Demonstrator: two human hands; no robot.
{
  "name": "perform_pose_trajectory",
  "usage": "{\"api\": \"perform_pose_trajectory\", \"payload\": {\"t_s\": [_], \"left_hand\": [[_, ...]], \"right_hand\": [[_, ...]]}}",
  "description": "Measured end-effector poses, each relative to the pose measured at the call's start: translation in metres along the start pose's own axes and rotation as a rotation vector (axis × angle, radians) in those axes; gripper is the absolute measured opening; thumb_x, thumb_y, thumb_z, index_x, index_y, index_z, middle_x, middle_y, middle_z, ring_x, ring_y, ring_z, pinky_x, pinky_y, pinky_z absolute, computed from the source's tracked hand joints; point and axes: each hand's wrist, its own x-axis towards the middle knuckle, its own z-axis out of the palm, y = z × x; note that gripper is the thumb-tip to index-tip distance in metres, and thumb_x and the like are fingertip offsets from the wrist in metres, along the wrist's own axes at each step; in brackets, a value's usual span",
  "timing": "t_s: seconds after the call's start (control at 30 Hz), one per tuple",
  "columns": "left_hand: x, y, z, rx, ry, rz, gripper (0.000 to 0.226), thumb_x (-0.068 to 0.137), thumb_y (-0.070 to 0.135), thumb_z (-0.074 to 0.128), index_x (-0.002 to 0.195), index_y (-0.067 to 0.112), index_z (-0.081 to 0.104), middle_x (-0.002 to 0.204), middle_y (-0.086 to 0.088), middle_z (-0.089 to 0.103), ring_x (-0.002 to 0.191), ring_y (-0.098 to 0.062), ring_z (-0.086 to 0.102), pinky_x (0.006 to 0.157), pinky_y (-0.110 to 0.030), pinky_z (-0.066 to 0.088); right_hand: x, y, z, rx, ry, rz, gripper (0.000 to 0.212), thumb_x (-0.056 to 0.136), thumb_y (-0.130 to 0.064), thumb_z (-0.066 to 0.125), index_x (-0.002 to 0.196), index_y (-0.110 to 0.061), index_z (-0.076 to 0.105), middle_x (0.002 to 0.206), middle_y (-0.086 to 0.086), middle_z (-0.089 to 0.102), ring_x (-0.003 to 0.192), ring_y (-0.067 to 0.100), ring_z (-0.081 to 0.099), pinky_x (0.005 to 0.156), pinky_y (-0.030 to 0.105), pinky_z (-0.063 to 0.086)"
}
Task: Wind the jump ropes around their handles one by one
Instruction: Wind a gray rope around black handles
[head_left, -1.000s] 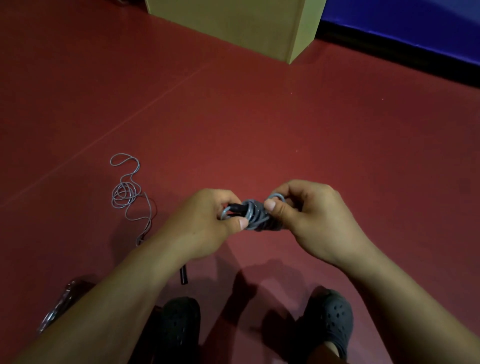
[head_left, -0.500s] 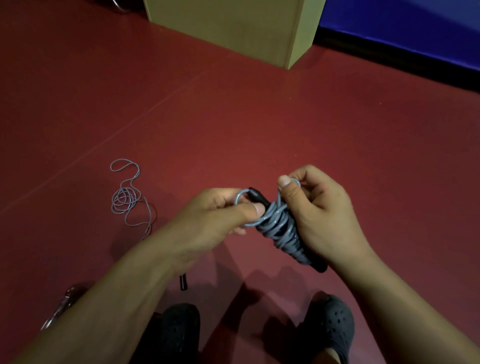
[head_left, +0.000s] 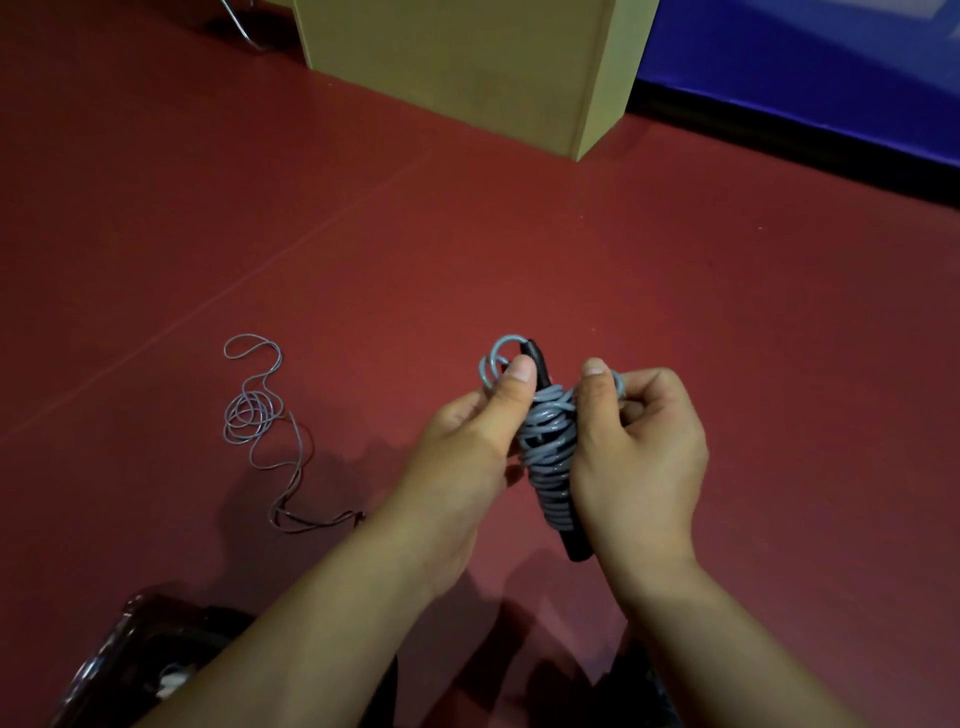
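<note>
Both hands held one jump rope (head_left: 549, 452) up over the red floor (head_left: 519, 234), approx centre of view. Its grey cord was wound in many turns round the black handles (head_left: 540, 366), which stood near upright, tilted a bit, top end away from the person and bottom end poking out below the coils.

Left hand (head_left: 467, 457) gripped the bundle from the left side: thumb pressed vs the upper handle, other fingers curled behind & mostly hidden. A small loop of cord (head_left: 493, 358) stuck out at the top, just beside the thumb tip.

Right hand (head_left: 639, 457) gripped from the right side, thumb flat along the coils, fingers (head_left: 649, 400) curled in & pinching a bit of cord near the top. Both hands' fingers were clamped on the rope, not spread.

2nd jump rope (head_left: 254, 415) lay loose on the floor, well apart to the left, cord in a messy tangle w/ a trailing loop; its handle end ran into shadow, can't tell detail.

Tan box (head_left: 467, 67) stood on the floor at the far side, blue mat (head_left: 805, 78) to its right. Dark shiny item (head_left: 119, 670) at bottom left, unclear what.
</note>
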Motion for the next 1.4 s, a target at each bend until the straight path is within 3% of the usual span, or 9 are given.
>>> {"api": "perform_pose_trajectory", "payload": {"t_s": [0.17,0.27,0.33,0.47,0.6,0.7,0.97,1.17,1.4], "left_hand": [[0.001,-0.002,0.001,-0.003,0.049,-0.016,0.037,0.099,0.046,0.046,0.117,0.020,0.066,0.111,-0.005,0.074,0.102,-0.020,0.071,0.095,-0.043,0.052],[0.004,0.003,-0.011,0.033,0.099,-0.045,0.055,0.088,0.056,0.049,0.115,0.011,0.068,0.108,-0.012,0.074,0.100,-0.032,0.071,0.094,-0.057,0.053],[0.006,0.007,-0.018,0.138,0.187,-0.027,0.056,0.077,0.054,0.045,0.099,0.009,0.068,0.090,-0.012,0.073,0.082,-0.030,0.068,0.083,-0.061,0.053],[0.000,0.012,-0.023,0.285,0.293,0.037,0.039,0.089,0.040,0.045,0.081,0.006,0.062,0.072,-0.017,0.064,0.063,-0.025,0.059,0.061,-0.044,0.051],[-0.005,0.015,-0.025,0.457,0.330,0.155,0.035,0.092,0.043,0.043,0.081,0.014,0.060,0.077,-0.009,0.068,0.076,-0.033,0.063,0.072,-0.047,0.052],[-0.008,0.012,-0.025,0.728,0.314,0.255,0.031,0.100,0.036,0.036,0.079,0.019,0.051,0.076,0.005,0.058,0.079,-0.022,0.055,0.068,-0.036,0.038],[-0.016,0.006,-0.023,1.061,0.209,0.359,0.030,0.100,0.041,0.027,0.096,0.023,0.051,0.084,0.002,0.061,0.086,-0.027,0.059,0.072,-0.038,0.041],[-0.018,0.005,-0.021,1.151,0.160,0.371,0.028,0.100,0.044,0.025,0.103,0.030,0.049,0.086,0.006,0.060,0.086,-0.024,0.059,0.067,-0.032,0.031],[-0.017,0.007,-0.025,1.079,0.067,0.332,0.024,0.099,0.042,0.031,0.092,0.031,0.051,0.074,0.009,0.058,0.072,-0.012,0.054,0.064,-0.029,0.032]], "right_hand": [[-0.008,-0.003,0.010,0.039,-0.072,-0.014,0.031,0.088,-0.042,0.064,0.069,-0.020,0.054,0.059,-0.011,0.061,0.055,0.007,0.054,0.062,0.039,0.049],[-0.010,-0.004,0.015,0.150,-0.286,0.039,0.035,0.086,-0.046,0.067,0.071,-0.015,0.060,0.060,-0.002,0.065,0.056,0.024,0.061,0.059,0.045,0.053],[-0.004,-0.008,0.014,0.235,-0.437,0.097,0.034,0.087,-0.042,0.068,0.071,-0.012,0.063,0.061,0.005,0.068,0.057,0.029,0.065,0.059,0.043,0.055],[0.010,-0.017,0.004,0.241,-0.616,0.097,0.033,0.089,-0.030,0.068,0.065,-0.008,0.063,0.056,0.005,0.063,0.048,0.013,0.052,0.052,0.028,0.043],[0.013,-0.020,-0.002,0.365,-0.669,0.202,0.027,0.089,-0.021,0.069,0.073,0.000,0.063,0.055,0.007,0.058,0.046,0.015,0.048,0.045,0.025,0.042],[0.014,-0.020,-0.005,0.454,-0.703,0.244,0.019,0.091,-0.015,0.064,0.076,-0.002,0.065,0.059,0.007,0.060,0.050,0.016,0.053,0.051,0.026,0.049],[0.017,-0.018,-0.012,0.496,-0.770,0.320,0.022,0.092,-0.014,0.058,0.087,0.006,0.066,0.059,0.005,0.059,0.048,0.013,0.052,0.051,0.022,0.049],[0.016,-0.017,-0.008,0.546,-0.720,0.483,0.017,0.082,-0.018,0.069,0.093,-0.008,0.060,0.056,0.006,0.056,0.043,0.014,0.049,0.047,0.027,0.046],[0.015,-0.014,-0.006,0.588,-0.801,0.563,0.022,0.084,-0.018,0.064,0.099,-0.003,0.067,0.054,0.001,0.049,0.042,0.010,0.041,0.046,0.025,0.040]]}}
